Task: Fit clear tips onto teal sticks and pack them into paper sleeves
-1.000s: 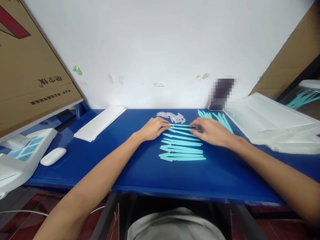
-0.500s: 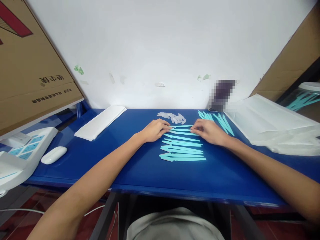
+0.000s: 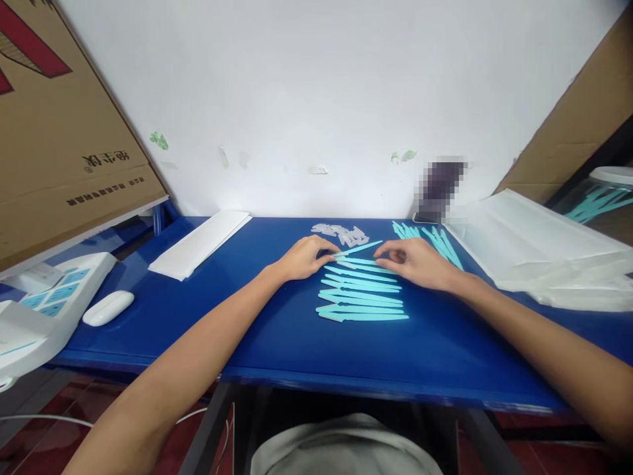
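Note:
A column of turquoise eyebrow razors (image 3: 363, 302) lies in front of me, handles to the right. My left hand (image 3: 307, 257) is closed, thumb and fingers pinching the left end of the farthest razor (image 3: 363, 249), whose handle slants up to the right. The fingertips hide that end. My right hand (image 3: 413, 262) is by the handle ends of the nearest rows, thumb and forefinger slightly apart, with nothing plainly held. Just beyond the razors is a small heap of translucent blade caps (image 3: 343, 233).
More turquoise razors (image 3: 442, 245) lie behind my right hand. White plastic bags (image 3: 539, 244) are at the right, near a jar (image 3: 606, 194). On the left are a folded white sheet (image 3: 200, 244), a white oval case (image 3: 109, 308) and a cardboard box (image 3: 74, 132).
The farthest razor has swung from level to a slant, its handle end now up and away from my right fingers. My right hand has loosened; the left has barely moved.

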`<state>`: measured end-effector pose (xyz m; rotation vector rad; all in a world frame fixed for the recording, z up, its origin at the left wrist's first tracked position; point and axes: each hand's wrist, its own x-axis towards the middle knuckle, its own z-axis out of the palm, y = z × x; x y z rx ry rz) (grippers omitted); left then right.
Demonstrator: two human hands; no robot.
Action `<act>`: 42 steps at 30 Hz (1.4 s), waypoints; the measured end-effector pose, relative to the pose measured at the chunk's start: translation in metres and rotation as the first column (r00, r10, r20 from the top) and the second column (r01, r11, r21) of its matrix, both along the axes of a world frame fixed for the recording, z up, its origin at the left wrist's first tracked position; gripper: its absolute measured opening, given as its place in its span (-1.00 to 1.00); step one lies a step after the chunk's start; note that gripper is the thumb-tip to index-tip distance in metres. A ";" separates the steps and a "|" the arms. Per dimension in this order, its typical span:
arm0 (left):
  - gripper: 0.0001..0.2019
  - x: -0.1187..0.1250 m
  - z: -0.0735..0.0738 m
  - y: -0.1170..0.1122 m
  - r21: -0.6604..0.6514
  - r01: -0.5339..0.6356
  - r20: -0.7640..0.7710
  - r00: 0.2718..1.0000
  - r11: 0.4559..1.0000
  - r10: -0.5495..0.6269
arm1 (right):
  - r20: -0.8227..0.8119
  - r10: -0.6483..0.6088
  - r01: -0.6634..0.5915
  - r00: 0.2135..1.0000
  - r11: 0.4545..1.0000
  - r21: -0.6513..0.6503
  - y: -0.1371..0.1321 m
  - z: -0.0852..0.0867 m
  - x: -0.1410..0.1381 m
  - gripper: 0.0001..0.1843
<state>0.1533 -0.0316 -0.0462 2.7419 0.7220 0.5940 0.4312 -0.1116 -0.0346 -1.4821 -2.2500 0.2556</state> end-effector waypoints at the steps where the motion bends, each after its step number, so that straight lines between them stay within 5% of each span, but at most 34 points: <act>1: -0.74 0.000 0.000 0.000 -0.016 0.002 0.008 1.000 1.000 -0.002 | 0.011 -0.024 0.024 1.000 1.000 -0.005 0.000 0.000 0.001 -0.60; 12: -0.75 0.003 -0.002 0.001 -0.060 -0.017 0.048 0.999 0.998 0.020 | 0.109 -0.003 0.014 0.994 0.995 -0.103 0.003 0.000 0.014 -0.29; 27: -0.75 0.004 -0.006 0.008 -0.155 -0.074 0.131 0.987 0.985 0.095 | 0.120 -0.032 0.034 0.992 0.999 -0.019 0.015 -0.016 -0.001 -0.34; 35: -0.71 -0.004 -0.001 0.019 -0.126 -0.428 0.215 0.869 0.895 0.446 | 0.012 0.045 -0.045 0.999 0.998 0.040 0.007 -0.005 -0.004 -0.55; 39: -0.71 -0.011 0.001 0.025 -0.090 -0.552 0.217 0.802 0.829 0.557 | -0.004 0.133 -0.133 0.991 0.983 -0.126 -0.002 0.002 -0.008 -0.57; 42: -0.70 -0.013 0.001 0.026 -0.050 -0.558 0.195 0.808 0.829 0.556 | 0.061 0.159 -0.146 0.985 0.973 -0.177 -0.006 0.005 -0.011 -0.57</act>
